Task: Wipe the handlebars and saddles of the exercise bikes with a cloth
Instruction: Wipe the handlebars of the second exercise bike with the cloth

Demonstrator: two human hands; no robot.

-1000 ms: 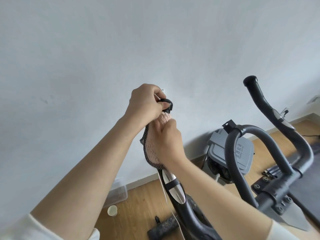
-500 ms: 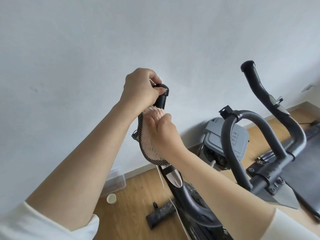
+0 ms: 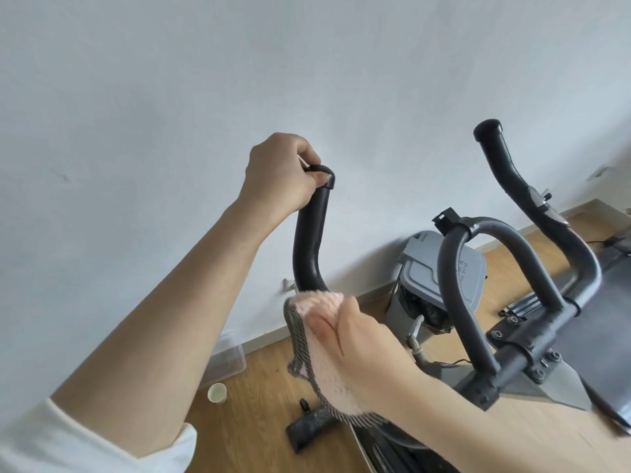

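– Head view: where are the hands?
– Well apart on one bar. The left hand (image 3: 280, 175) has its fingers curled over the capped top end of the left handlebar (image 3: 309, 240). The right hand (image 3: 362, 349) sits lower, below the bend, clamped round the cloth (image 3: 321, 367).
– And the cloth itself?
– Pink, with a grey netted edge, bunched round the bar's lower stretch. Bare black grip shows between the two hands.
– The rest of the bike?
– The right handlebar (image 3: 505, 165) rises free on the right, and the centre loop bar (image 3: 454, 295) arches between the two.
– Anything behind?
– A grey bin (image 3: 423, 268) against the wall, plus a paper cup (image 3: 217, 393) and a clear plastic box (image 3: 228, 356) on the wooden floor (image 3: 259, 404)
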